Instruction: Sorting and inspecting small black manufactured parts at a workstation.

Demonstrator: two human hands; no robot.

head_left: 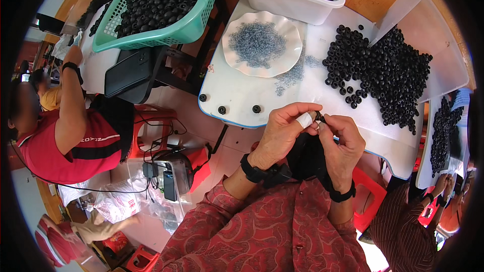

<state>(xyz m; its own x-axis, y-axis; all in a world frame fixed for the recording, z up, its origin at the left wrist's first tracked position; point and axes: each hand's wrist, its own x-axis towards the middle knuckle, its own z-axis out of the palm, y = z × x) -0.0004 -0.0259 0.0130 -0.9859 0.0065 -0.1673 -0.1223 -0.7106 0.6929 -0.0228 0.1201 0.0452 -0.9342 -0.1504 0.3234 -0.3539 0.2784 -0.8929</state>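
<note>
My left hand [286, 130] and my right hand [344, 140] meet over the table's near edge. Both pinch a small black round part [319, 117] between the fingertips, which partly cover it. White tape wraps a finger of the left hand and seems to show on the right fingers too. Beyond them lies a white scalloped plate [294, 45] with a heap of tiny translucent grey rings [254, 45]. Some rings have spilled beside it. To the right spreads a pile of black round parts with holes [388, 73]. Three single ones, including a black part [256, 109], stand along the near edge.
A white tub [302, 7] of black parts sits at the back. A translucent bin [443, 45] lies tipped beside the pile. At left, a green basket [196, 32] brims with black parts near a dark phone [128, 73]. Co-workers sit on both sides, near red stools [367, 199].
</note>
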